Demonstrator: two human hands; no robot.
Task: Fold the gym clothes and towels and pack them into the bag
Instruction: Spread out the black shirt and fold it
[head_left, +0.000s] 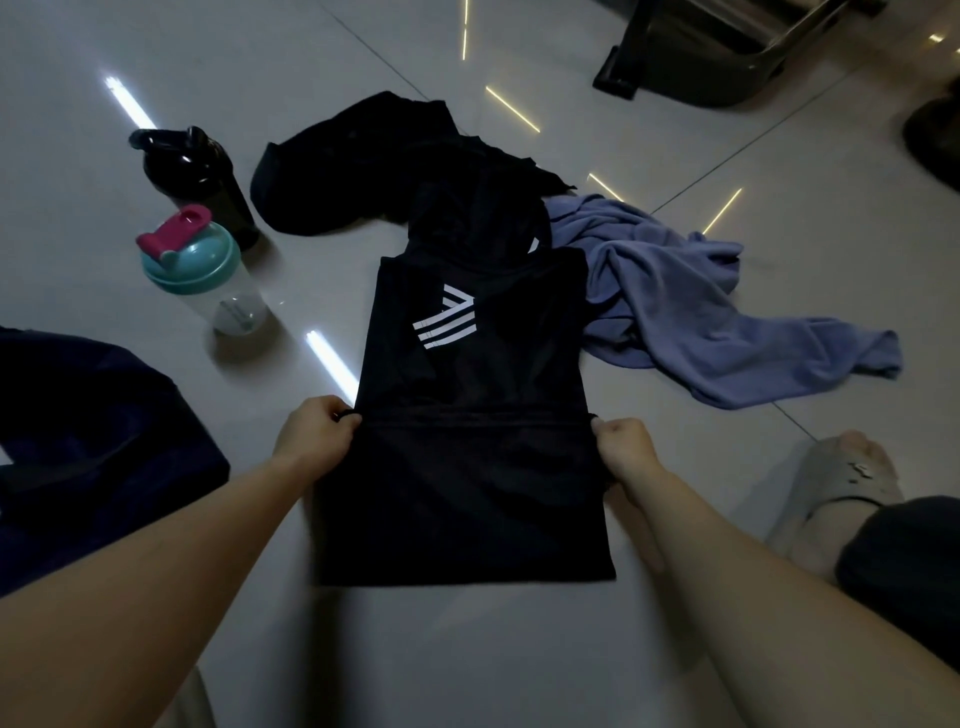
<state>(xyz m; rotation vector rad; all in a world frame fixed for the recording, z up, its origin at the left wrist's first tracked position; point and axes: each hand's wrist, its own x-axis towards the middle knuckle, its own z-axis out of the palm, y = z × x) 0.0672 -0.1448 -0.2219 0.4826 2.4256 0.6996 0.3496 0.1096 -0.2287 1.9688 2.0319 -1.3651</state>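
A black shirt with a white striped logo (467, 395) lies flat on the tiled floor in front of me, its sides folded in. My left hand (314, 436) pinches its left edge and my right hand (626, 449) pinches its right edge, at a crease across the middle. Beyond it lies a crumpled black garment (353, 166). A blue-purple towel (691, 306) is bunched to the right. A dark navy bag (88, 441) sits at the left edge.
A clear shaker bottle with teal lid and pink cap (208, 275) and a black bottle (197, 176) lie on the floor at left. A dark furniture base (727, 57) stands at the back right. My foot in a grey sandal (836, 493) rests at right.
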